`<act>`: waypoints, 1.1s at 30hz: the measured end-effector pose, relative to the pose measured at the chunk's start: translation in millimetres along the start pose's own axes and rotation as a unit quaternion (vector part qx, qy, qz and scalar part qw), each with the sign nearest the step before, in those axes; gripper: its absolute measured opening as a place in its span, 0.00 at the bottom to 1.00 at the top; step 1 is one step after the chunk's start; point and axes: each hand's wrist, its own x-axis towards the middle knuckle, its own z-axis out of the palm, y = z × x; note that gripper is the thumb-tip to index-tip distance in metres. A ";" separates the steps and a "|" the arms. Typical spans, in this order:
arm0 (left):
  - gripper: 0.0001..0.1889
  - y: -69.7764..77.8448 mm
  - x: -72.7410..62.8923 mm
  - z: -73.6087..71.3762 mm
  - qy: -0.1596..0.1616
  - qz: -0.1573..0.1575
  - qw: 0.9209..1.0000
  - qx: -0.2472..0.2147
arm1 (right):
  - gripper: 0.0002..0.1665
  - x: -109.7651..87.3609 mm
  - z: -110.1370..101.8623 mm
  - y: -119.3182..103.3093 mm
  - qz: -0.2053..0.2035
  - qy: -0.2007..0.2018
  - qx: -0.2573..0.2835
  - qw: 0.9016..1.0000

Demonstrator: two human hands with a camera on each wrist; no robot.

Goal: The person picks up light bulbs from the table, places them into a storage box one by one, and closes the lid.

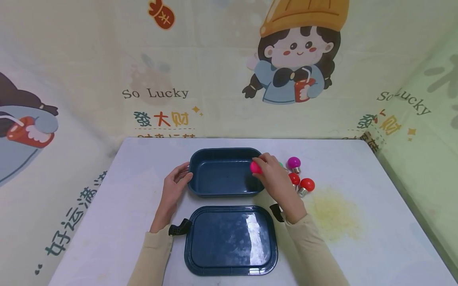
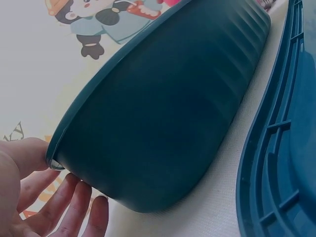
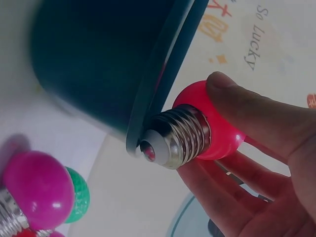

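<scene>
At the right end of a dark blue plastic box [image 1: 222, 192], my right hand [image 1: 273, 174] pinches a pink light bulb [image 1: 255, 167] by its round part. In the right wrist view the bulb's metal screw base [image 3: 180, 136] points toward the box rim [image 3: 148, 98]. My left hand [image 1: 175, 180] grips the box's left end. Its thumb [image 2: 32, 154] lies on the rim and its fingers are against the outer wall [image 2: 148, 128]. The inside of the box shows no bulbs in the head view.
To the right of the box lie several bulbs: a purple one [image 1: 294, 162], two red ones including the outer red bulb [image 1: 307, 184], and a partly hidden green bulb [image 3: 79, 195]. The dark blue lid [image 1: 222, 240] lies in front of the box on the white table [image 1: 358, 246].
</scene>
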 end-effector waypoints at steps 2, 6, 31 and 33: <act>0.25 0.5 0.5 -0.2 0.000 -0.006 1.000 -0.001 | 0.36 1.7 1.1 -0.5 -0.003 0.000 0.004 1.000; 0.25 5.3 0.0 -0.4 -0.004 -0.022 1.000 -0.004 | 0.35 4.7 4.6 -0.9 -0.005 -0.003 0.011 1.000; 0.24 29.2 -14.5 1.6 -0.009 -0.019 1.000 0.010 | 0.30 19.0 34.3 2.5 0.000 -0.045 0.010 0.999; 0.25 29.7 -14.8 1.8 -0.008 -0.019 1.000 0.012 | 0.30 20.1 36.5 2.4 -0.002 -0.045 0.007 0.999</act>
